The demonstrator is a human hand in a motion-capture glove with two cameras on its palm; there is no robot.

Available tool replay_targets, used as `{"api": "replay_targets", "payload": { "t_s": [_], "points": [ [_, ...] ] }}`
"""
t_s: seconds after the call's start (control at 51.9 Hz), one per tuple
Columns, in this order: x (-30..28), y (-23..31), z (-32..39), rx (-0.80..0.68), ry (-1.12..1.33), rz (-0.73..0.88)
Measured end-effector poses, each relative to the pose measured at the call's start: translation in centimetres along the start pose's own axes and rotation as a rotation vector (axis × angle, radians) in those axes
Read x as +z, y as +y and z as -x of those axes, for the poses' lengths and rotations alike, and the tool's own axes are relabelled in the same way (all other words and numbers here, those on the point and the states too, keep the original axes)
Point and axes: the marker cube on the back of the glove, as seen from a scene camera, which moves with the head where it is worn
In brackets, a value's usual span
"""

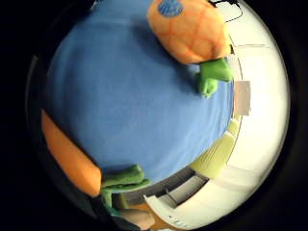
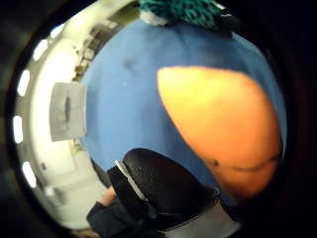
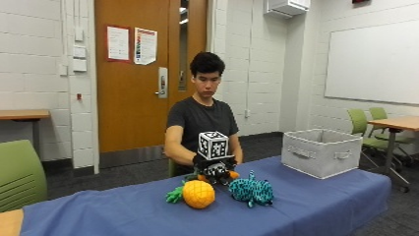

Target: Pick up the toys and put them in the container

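The person (image 3: 200,123) wears a dark charcoal short-sleeved T-shirt with a round neck and no print that can be made out. The right hand (image 3: 211,164) is covered by a black glove. In the thumb side palm view a glove fingertip (image 2: 161,186) shows as smooth, rounded black material with a slight sheen, with a thin pale strip along one edge and a grey band beneath it.

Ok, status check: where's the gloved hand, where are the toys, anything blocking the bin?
Right hand down on the carrot toy. Pineapple toy and teal toy on the blue table. Container empty-side unseen, path unobstructed.
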Motion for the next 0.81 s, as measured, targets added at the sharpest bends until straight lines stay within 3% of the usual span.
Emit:
{"api": "replay_targets", "payload": {
  "t_s": [0.231, 0.635, 0.809],
  "points": [
    [1.2, 0.6, -0.3, 0.027, -0.084, 0.053],
    [-1.4, 2.8, 1.4, -0.071, -0.096, -0.158],
    [-3.9, 1.3, 0.6, -0.077, -0.115, -0.125]
  ]
}}
